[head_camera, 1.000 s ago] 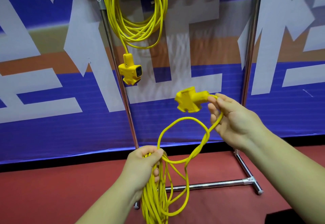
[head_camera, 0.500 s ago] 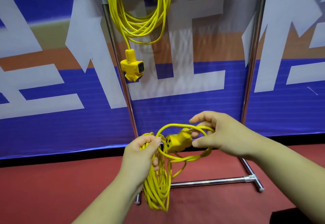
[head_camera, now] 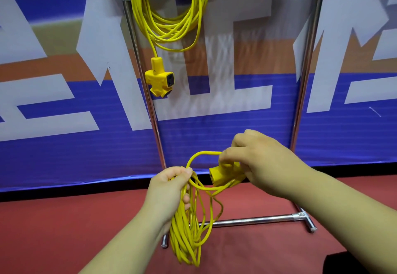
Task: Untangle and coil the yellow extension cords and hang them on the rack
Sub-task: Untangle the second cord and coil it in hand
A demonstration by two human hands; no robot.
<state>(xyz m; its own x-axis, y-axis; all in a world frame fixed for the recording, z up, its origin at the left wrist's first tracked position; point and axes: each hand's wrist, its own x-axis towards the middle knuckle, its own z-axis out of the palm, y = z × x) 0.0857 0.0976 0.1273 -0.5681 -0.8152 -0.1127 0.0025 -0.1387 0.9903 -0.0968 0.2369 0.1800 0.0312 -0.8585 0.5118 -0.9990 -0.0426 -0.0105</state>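
Presently, one coiled yellow cord (head_camera: 187, 230) is held in front of the rack (head_camera: 253, 221), low in the head view. It is gripped near its top by the left hand (head_camera: 169, 185), whose fingers are curled round the bundled strands. The coil hangs with its long axis close to vertical. Whether its lower end touches the red floor (head_camera: 64, 230) cannot be told.

The cord's socket block (head_camera: 223, 175) is gripped by the right hand (head_camera: 262, 166), fingers and thumb curled over it. The block lies roughly level, its dark outlet face pointing left toward the left hand. A single loop (head_camera: 199, 155) arcs from the left hand up and across to the right hand, and another strand runs just beneath the block.

A second cord (head_camera: 171, 15) is seen hung at the rack's top left, its coil long axis vertical. Its own block (head_camera: 160, 79) dangles below beside the left upright, cord entry uppermost, one outlet face turned right.

A blue and white banner (head_camera: 43, 155) stands behind the rack.
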